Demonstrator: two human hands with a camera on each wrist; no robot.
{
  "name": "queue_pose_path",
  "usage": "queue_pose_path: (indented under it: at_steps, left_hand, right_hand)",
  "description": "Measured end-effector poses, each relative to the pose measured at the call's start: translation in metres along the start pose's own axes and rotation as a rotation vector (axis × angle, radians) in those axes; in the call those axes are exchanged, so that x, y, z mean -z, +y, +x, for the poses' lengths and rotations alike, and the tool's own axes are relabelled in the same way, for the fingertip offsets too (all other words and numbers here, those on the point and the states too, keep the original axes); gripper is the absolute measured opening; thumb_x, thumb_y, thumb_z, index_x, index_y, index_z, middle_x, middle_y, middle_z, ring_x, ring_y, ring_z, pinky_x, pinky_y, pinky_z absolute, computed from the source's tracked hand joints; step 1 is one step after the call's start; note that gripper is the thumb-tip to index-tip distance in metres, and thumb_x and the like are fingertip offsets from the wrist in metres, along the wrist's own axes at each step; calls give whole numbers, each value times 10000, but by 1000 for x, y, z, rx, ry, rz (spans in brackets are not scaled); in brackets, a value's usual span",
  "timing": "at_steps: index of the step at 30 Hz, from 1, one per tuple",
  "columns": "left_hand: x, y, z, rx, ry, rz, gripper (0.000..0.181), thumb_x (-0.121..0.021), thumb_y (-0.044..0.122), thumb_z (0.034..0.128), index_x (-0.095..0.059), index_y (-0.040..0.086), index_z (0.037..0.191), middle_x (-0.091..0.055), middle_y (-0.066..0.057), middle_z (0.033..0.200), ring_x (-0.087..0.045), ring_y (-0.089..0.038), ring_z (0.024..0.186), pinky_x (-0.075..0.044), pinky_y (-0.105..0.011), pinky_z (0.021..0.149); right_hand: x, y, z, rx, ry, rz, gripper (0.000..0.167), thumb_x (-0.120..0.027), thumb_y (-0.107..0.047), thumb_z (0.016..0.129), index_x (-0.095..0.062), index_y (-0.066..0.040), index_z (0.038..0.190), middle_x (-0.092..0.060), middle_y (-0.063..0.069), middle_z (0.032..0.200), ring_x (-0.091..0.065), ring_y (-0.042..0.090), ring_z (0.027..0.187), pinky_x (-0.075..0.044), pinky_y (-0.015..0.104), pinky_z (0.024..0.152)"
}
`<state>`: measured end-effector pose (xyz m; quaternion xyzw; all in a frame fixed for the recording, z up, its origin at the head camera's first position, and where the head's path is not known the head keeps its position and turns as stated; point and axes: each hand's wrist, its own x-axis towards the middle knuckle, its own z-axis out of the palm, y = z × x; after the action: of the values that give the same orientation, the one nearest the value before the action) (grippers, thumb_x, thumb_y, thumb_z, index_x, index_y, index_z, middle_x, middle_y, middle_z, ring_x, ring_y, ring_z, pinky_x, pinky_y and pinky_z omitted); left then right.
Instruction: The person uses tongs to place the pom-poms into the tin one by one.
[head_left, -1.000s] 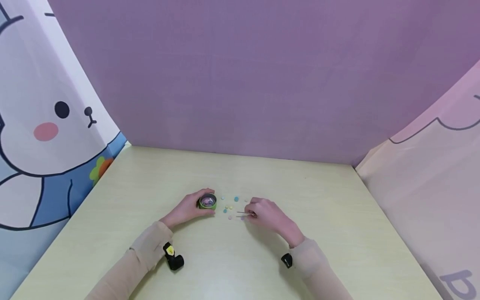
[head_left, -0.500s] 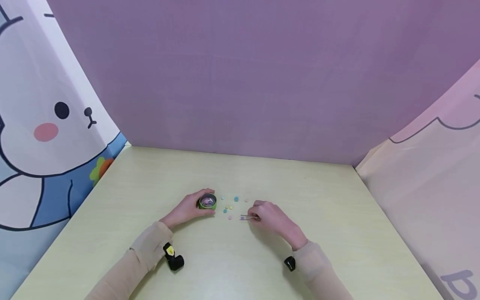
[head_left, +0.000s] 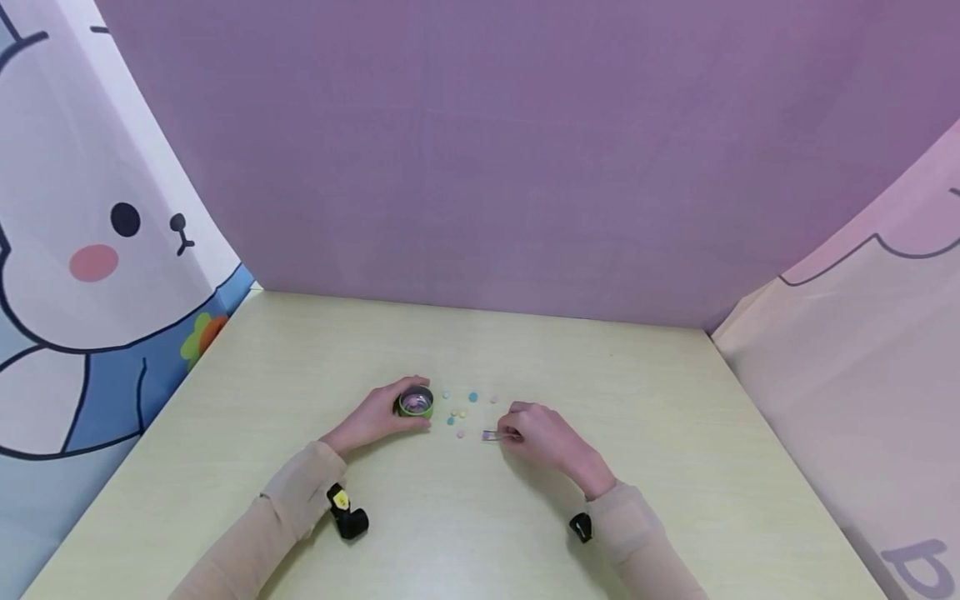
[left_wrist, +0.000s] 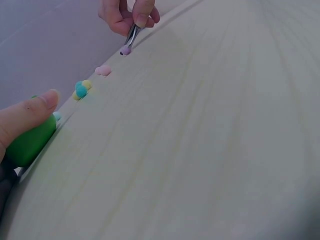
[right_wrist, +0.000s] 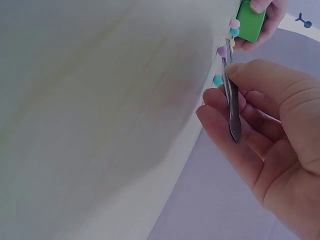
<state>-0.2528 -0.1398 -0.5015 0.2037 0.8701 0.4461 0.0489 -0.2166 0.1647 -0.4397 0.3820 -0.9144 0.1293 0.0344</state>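
A round green container (head_left: 416, 402) with a dark inside stands on the table, gripped by my left hand (head_left: 380, 414) between thumb and fingers. Metal tweezers (right_wrist: 232, 100) are pinched in my right hand (right_wrist: 275, 115), their tips at a small purple ball (right_wrist: 222, 50). The left wrist view also has the tweezers (left_wrist: 132, 36) reaching down to the purple ball (left_wrist: 126, 50) on the table. Between the two hands lie several small balls, among them a blue one (head_left: 473, 397), a yellow one (head_left: 462, 414) and a pink one (head_left: 461, 434).
The pale wooden table (head_left: 600, 383) reaches back to a purple backdrop (head_left: 480, 167). Printed cloth with a cartoon face (head_left: 75, 183) hangs at the left, and pale pink cloth (head_left: 855, 350) at the right.
My right hand has moved slightly right and toward me, and the tweezers' tips have drawn closer together around the purple ball. The left hand and the container have stayed in place.
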Motion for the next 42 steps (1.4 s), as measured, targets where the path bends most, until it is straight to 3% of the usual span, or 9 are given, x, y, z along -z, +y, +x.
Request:
queue_pose_path:
  at_steps: [13, 42]
  left_hand:
    - [-1, -3, 0, -8, 2, -9, 762, -821, 393, 793, -486, 172, 1441, -546, -105, 1458, -549, -328, 1308, -418, -533, 1135]
    - [0, -2, -1, -7, 0, -24, 755, -823, 378, 796, -487, 172, 1440, -534, -102, 1471, -539, -333, 1316, -414, -536, 1137]
  right_hand:
    - [-2, 1, 1, -11, -4, -20, 218, -660, 33, 827, -624, -137, 695, -502, -49, 689, -330, 37, 645, -270, 128, 564]
    - [0, -4, 4, 12, 31, -85, 155, -690, 8, 843, -700, -135, 785, -649, -18, 765, -386, 42, 631, -352, 138, 554]
